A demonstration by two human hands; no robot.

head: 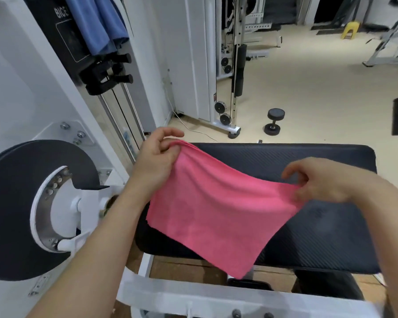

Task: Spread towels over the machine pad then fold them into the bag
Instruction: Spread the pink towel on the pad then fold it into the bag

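Beige gym floor (308, 99) runs out to the back of the room, with white cable machines (230, 65) standing along the far side. Close on the left, a big white steel biceps machine frame (21, 88) fills the view, and bolted to it is a large black round cam disc (14, 203).

Front and centre lies the wide black padded machine pad (331, 226), ribbed on top, tilted a little toward the camera. Over it hangs the pink square microfibre towel (216, 214), stretched slantwise between two hands. Its lower corner droops past the pad's near edge; whether the cloth touches the pad, I cannot tell.

Now the left hand (156, 161): its grip is closed tight, thumb and fingers pinching the towel's bunched upper left corner, raised above the pad's far left edge. The right hand (319, 180), a bit blurred, sits lower over the middle of the pad, its grip also closed, fingertips pinching the right corner of the cloth.

Up at top left, blue cloths (97, 26) hang draped on the machine. Out on the floor a black dumbbell (274, 121) rests beside the cable machine's base, and well beyond it sits a small yellow plastic stool (350, 29).
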